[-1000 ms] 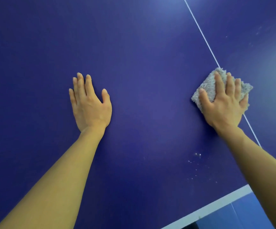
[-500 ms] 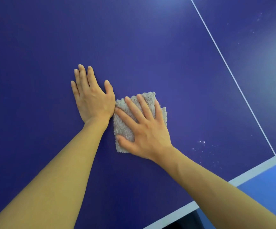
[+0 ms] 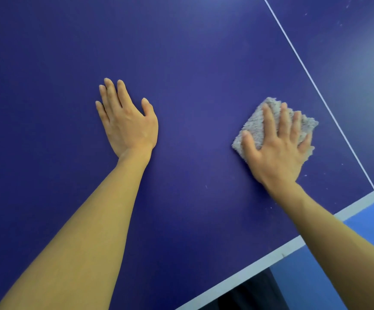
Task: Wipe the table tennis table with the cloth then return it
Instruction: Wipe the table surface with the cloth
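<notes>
**Cloth under your right hand, beside the white line**

You lean over a dark blue table (image 3: 192, 63) with a thin white line (image 3: 315, 90) running away from you and a pale band (image 3: 259, 267) along its near edge. Brighter blue floor (image 3: 360, 253) shows beyond that edge.

The grey fluffy cloth (image 3: 257, 124) lies flat just left of the line, not touching it. It is folded roughly square, with no clear long axis, and one corner points away from you.

Your right hand (image 3: 277, 151) presses it with straight, spread fingers. Your left hand (image 3: 128, 124) rests palm-down on bare table, fingers straight, well apart from the cloth.
</notes>
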